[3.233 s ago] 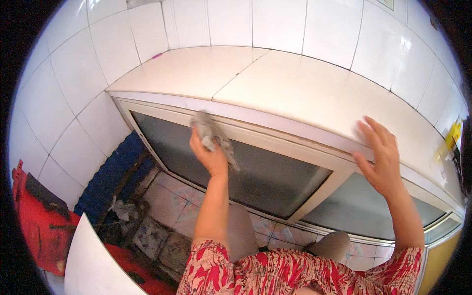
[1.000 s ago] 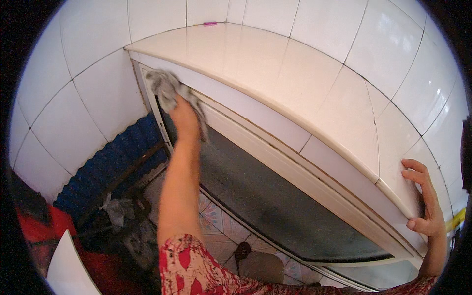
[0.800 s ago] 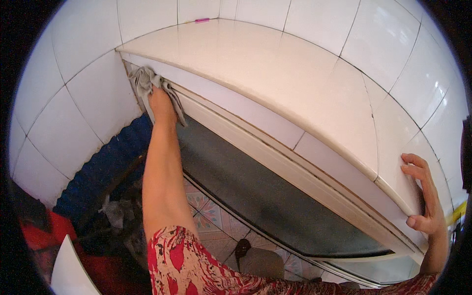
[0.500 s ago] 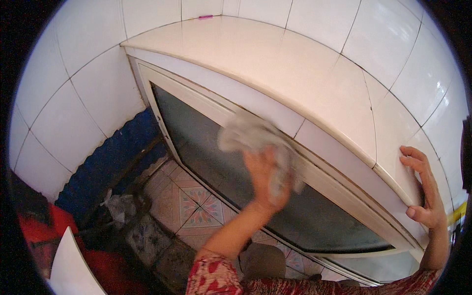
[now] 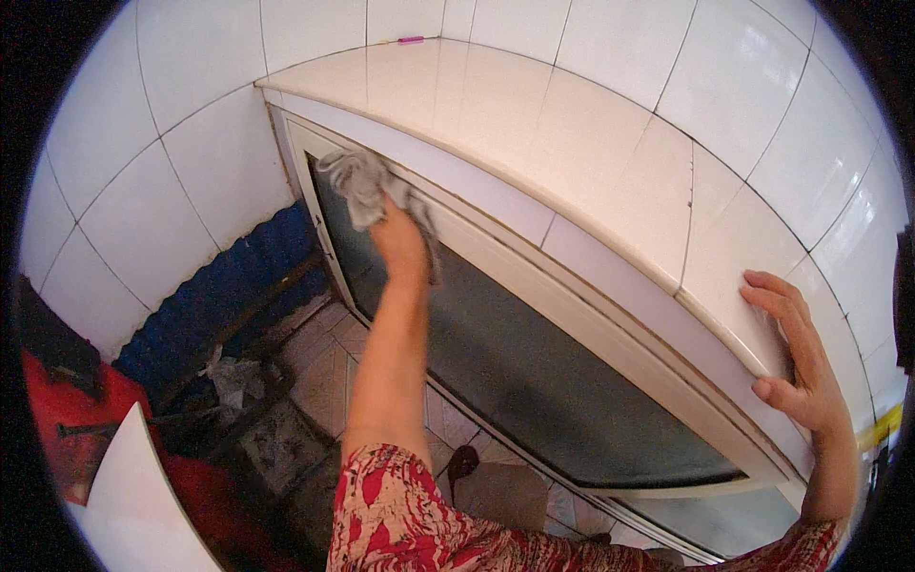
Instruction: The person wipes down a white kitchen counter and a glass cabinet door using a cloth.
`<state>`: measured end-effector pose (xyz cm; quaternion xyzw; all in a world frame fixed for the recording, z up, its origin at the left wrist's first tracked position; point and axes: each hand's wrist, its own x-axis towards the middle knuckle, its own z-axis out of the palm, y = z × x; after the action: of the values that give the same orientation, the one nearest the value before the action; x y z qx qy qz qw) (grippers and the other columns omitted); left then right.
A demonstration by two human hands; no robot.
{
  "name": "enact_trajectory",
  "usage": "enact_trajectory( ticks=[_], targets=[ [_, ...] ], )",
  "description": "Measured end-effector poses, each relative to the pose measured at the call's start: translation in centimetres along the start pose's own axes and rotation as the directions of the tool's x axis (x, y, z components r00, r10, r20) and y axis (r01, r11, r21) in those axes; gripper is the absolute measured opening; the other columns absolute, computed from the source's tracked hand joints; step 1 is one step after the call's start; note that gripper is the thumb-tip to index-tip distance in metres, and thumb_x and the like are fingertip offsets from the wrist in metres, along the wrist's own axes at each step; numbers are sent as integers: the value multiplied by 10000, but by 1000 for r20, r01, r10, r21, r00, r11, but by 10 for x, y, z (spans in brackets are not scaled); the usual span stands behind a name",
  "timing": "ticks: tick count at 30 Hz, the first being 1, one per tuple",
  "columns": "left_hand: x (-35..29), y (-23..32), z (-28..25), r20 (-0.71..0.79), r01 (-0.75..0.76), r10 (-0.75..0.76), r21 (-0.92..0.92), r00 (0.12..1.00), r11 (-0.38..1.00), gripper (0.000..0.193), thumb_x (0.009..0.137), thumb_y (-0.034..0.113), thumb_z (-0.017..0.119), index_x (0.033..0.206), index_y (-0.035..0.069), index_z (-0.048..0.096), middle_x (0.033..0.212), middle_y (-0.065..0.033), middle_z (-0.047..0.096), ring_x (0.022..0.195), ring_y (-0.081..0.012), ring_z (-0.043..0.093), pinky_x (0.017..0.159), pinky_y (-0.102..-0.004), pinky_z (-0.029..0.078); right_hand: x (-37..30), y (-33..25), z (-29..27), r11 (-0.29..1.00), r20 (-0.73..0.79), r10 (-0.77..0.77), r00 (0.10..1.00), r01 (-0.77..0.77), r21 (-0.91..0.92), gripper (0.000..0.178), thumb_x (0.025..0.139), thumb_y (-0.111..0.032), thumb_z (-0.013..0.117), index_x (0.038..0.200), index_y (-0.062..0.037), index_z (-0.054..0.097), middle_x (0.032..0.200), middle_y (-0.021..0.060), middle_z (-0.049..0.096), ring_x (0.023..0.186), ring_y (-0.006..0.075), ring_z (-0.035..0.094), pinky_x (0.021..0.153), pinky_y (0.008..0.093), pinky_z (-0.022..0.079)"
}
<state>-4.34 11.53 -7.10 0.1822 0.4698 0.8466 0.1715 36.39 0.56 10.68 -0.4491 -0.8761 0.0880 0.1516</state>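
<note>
- Left hand (image 5: 398, 243): closed around a crumpled gray cloth (image 5: 357, 186), arm extended forward; part of the cloth trails down beside the wrist.
- Gray cloth: at the upper rail of the pale-framed cabinet door (image 5: 534, 276), close to the rail's left end, overlapping the top of the dark glass pane (image 5: 543, 367).
- Right hand (image 5: 799, 357): grasping no loose object; fingers spread over the top of the desk (image 5: 534, 133) near its right end, thumb at the front edge.
- Desk: cream-topped, set above the cabinet and bordered behind by white wall tiles (image 5: 729, 71); a small pink object (image 5: 411, 40) lies at the rear, near the corner.
- Left of the cabinet: a blue corrugated sheet (image 5: 229, 272) along the wall base, with a crumpled pale plastic bag (image 5: 233, 377) near it.
- Lower left: a red object (image 5: 57, 410), partly behind a curved white panel (image 5: 148, 496).
- Far right: a yellow object (image 5: 886, 419), partly visible beyond the right forearm.
- Below the cabinet: patterned floor tiles (image 5: 319, 381).
</note>
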Motion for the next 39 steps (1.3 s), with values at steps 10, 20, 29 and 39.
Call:
enact_trajectory(
  ticks=[10,20,29,39],
  targets=[
    [-278,-133,-6,591,-735,524,183,613,653,619,886,382,550,1364,5,437,1465,-291,323,1379,-536,210,1109,-646,106,0,7,3,991,5,-134,991,134,-4,799,731,-533,619,1380,-82,501,1457,198,412,1351,357,378,1123,450,263],
    [-115,-60,1,51,71,-59,-261,997,963,264,940,163,500,1162,24,465,977,-32,494,801,-166,477,712,-322,437,-8,19,1,968,-14,-225,974,222,-118,705,815,-489,602,1396,-103,498,1471,169,424,1367,336,373,1134,447,256],
    [-301,-153,-41,632,-533,190,410,751,740,667,918,177,488,1481,-59,221,1545,-297,175,1419,-507,102,1161,-533,90,-10,3,-4,990,15,-99,995,100,-96,809,790,-613,568,1404,-93,489,1488,170,407,1372,343,370,1136,446,243],
    [-49,-146,-47,54,-46,52,-117,997,992,596,1012,298,451,1503,21,262,1491,-126,346,1299,-245,382,1058,-364,328,-1,9,-1,990,56,-51,997,57,-126,930,740,-725,554,1378,-51,500,1470,239,388,1361,391,372,1106,474,282]
  ],
)
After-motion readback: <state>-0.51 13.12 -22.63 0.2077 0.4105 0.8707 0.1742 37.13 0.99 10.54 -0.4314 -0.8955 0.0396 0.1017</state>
